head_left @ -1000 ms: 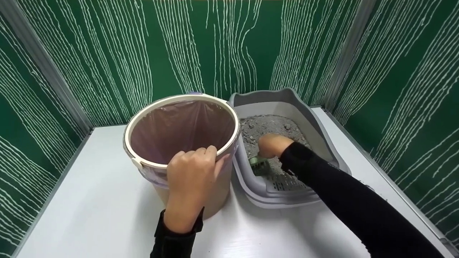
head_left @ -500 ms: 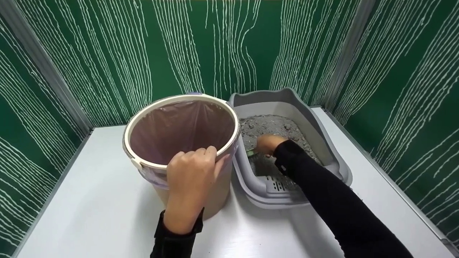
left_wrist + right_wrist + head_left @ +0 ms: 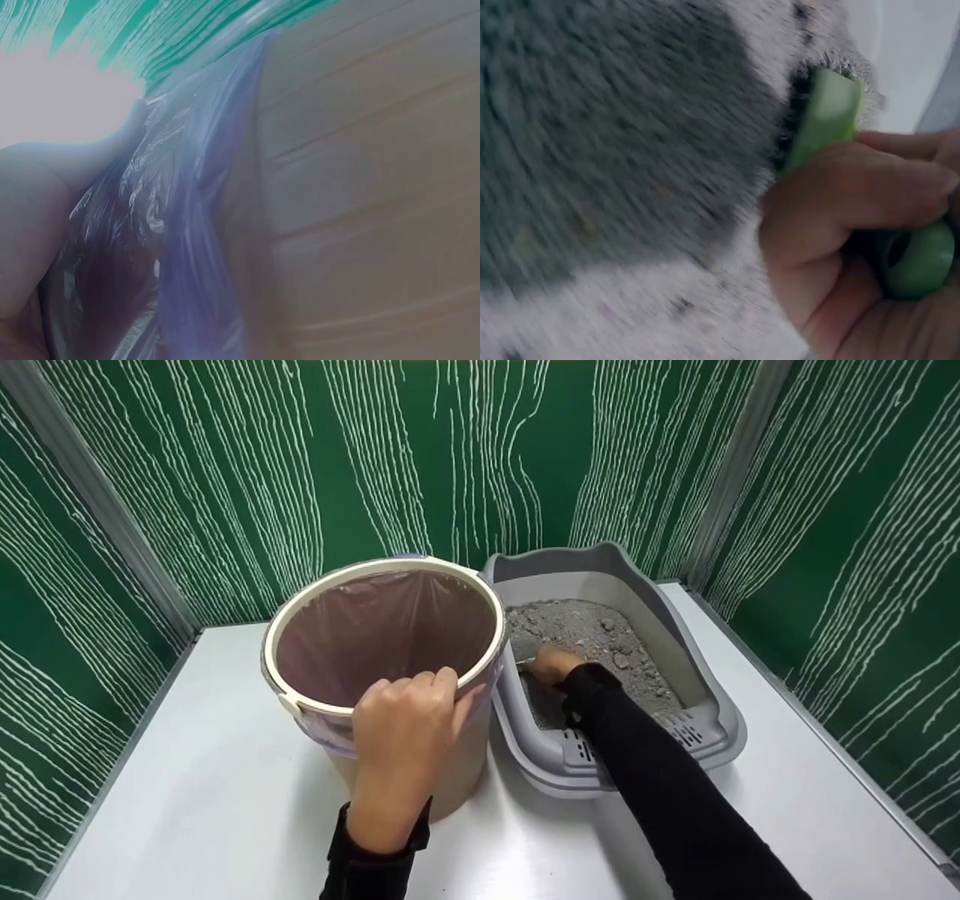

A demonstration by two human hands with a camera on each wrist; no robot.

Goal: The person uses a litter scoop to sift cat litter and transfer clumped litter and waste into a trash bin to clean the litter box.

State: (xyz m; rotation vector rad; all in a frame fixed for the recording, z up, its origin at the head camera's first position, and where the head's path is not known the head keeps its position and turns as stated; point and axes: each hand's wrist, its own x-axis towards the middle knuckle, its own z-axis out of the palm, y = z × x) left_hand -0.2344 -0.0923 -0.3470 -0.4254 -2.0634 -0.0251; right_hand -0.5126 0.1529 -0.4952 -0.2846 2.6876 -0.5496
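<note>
My left hand point(image 3: 405, 727) grips the near rim of a beige trash bin point(image 3: 457, 776), its fingers over the rim and thumb outside. A thin purplish bag point(image 3: 390, 622) lines the bin and folds over its edge; the left wrist view shows the folded bag point(image 3: 202, 247) against the ribbed bin wall. Inside a grey litter box point(image 3: 525, 754), my right hand point(image 3: 555, 665) holds a green litter scoop point(image 3: 829, 112) by its handle, fingers curled round it. Grey litter point(image 3: 577, 622) with lumps fills the box. In the head view the hand mostly hides the scoop.
Bin and litter box stand side by side on a white table point(image 3: 202, 780), nearly touching. Green walls point(image 3: 450, 450) with white wavy lines enclose the back and sides. A slotted grate point(image 3: 686, 731) forms the box's front ledge.
My right hand has shifted slightly left through the litter with the scoop, towards the bin side of the box. The left hand keeps its grip on the bin rim.
</note>
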